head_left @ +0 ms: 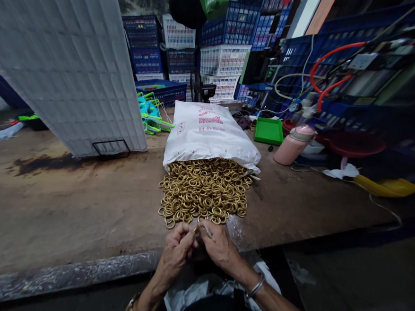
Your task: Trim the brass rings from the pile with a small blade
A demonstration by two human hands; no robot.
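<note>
Gold rings (pixel 205 188): we have a loose heap just below the frame's centre, spilling from the mouth of a white sack (pixel 212 132) onto the brown table (pixel 82 222). Sack lies flat with red print on top, mouth toward the bottom of the frame.

Step in hand, as we judge it: close fingertip work on one small piece at the near edge of the heap. Next move, we reckon, calls for a steady pinch from both sides and little reach, since the heap sits right beside the fingers.

Hands: both at lower centre, nearly meeting. Left hand (pixel 177 250) is narrow, thumb and fingers pinched together around what looks like a small gold-coloured bit; we can't confirm it's a ring. Right hand (pixel 220 246) is curled in, fingers bent, with a thin greyish item (pixel 208 231) showing at the fingertips; too small for us to name. Whether the two held pieces touch, we can't tell.

Around: we note a pale ribbed panel (pixel 75 65) at upper left, a green tray (pixel 269 131) right of the sack, and a pink bottle (pixel 290 148) further right.
</note>
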